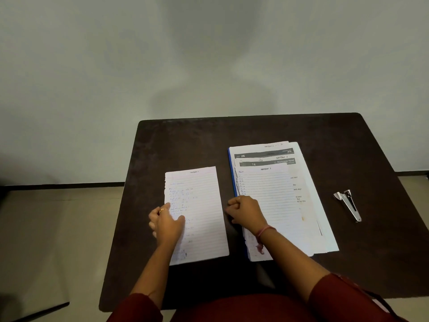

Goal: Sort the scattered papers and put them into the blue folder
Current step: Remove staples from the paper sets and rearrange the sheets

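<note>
Lined sheet [197,214] with blue handwriting, left grip [166,223] pressing it, right grip [246,211] clenched empty

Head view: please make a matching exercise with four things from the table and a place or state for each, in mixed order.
Things:
1. single lined sheet
2. paper stack
3. stapler remover
4. blue folder

Places or states:
A. alone near the table's right side
B. under the left hand
C. only an edge shows under papers
D. under the curled right hand

Pairs: 1-B, 2-D, 3-A, 4-C
</note>
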